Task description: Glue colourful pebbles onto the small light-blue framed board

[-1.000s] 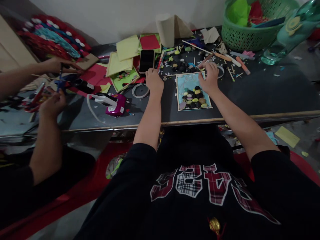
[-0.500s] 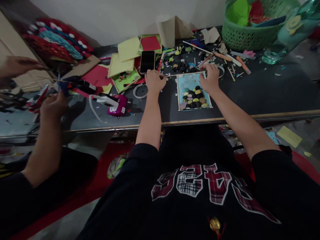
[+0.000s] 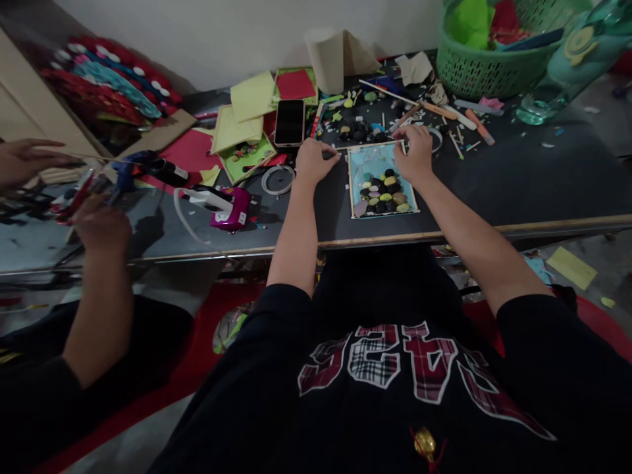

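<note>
A small picture panel (image 3: 372, 161) lies on the dark table before me, with pale blue backing, thin light sticks along its edges and black, yellow and grey pebbles (image 3: 382, 194) over its lower half. My right hand (image 3: 415, 157) is at its upper right corner, fingers curled on the thin stick (image 3: 371, 144) along the top edge. Left of the panel, my left hand (image 3: 313, 161) rests low over the table. Its thumb and forefinger come together near the stick's left end; whatever lies between them is too small to make out.
A phone (image 3: 289, 123), yellow card trays (image 3: 238, 128), scattered pebbles (image 3: 360, 130) and glue sticks (image 3: 478, 127) lie behind. A green basket (image 3: 486, 69) and a bottle (image 3: 560, 82) stand right. Leftward are a purple plug block (image 3: 232, 209) and a co-worker's hands (image 3: 101, 224) near a blue glue gun (image 3: 129, 172).
My left hand has shifted slightly right, its fingertips nearer the panel's upper left corner. My right hand and the panel stay put. The co-worker's hands have moved away from the glue gun, which now lies down.
</note>
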A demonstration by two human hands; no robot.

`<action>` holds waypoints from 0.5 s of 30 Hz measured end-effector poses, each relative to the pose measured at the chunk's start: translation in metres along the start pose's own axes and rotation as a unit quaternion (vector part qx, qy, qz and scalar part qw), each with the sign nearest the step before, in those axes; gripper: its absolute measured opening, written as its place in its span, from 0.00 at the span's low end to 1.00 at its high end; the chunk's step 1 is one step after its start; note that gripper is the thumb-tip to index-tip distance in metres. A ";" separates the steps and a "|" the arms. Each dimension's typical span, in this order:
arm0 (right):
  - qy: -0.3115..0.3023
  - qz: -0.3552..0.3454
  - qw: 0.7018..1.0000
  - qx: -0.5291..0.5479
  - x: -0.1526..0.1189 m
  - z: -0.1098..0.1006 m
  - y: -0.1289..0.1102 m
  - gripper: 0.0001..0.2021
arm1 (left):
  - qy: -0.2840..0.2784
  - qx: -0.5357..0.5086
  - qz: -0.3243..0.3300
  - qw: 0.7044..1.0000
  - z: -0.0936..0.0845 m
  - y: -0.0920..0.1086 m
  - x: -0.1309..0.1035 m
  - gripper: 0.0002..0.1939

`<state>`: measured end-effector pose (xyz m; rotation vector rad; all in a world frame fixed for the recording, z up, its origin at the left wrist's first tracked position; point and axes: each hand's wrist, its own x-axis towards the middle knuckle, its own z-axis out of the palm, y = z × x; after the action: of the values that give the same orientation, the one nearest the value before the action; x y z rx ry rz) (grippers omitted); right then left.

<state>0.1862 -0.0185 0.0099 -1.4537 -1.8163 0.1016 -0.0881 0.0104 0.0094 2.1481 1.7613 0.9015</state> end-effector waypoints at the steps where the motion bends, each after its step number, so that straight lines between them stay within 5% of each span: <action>1: -0.007 0.004 1.000 0.002 0.000 0.000 0.000 0.11 | 0.013 -0.020 0.015 1.000 -0.001 0.003 0.000 0.10; 4: -0.029 0.010 1.000 0.002 0.001 0.000 0.000 0.12 | 0.022 -0.104 0.098 0.989 0.001 0.019 -0.001 0.09; 9: -0.019 0.008 1.000 0.017 0.001 0.001 0.003 0.10 | -0.114 -0.136 0.215 0.961 0.027 0.048 -0.010 0.11; 15: -0.009 -0.002 1.000 0.022 0.003 0.006 0.009 0.11 | -0.164 -0.083 0.211 0.960 0.040 0.053 -0.013 0.13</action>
<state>0.1895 -0.0100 0.0028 -1.4221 -1.8207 0.1513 -0.0232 -0.0072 0.0023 2.4302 1.0553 0.6938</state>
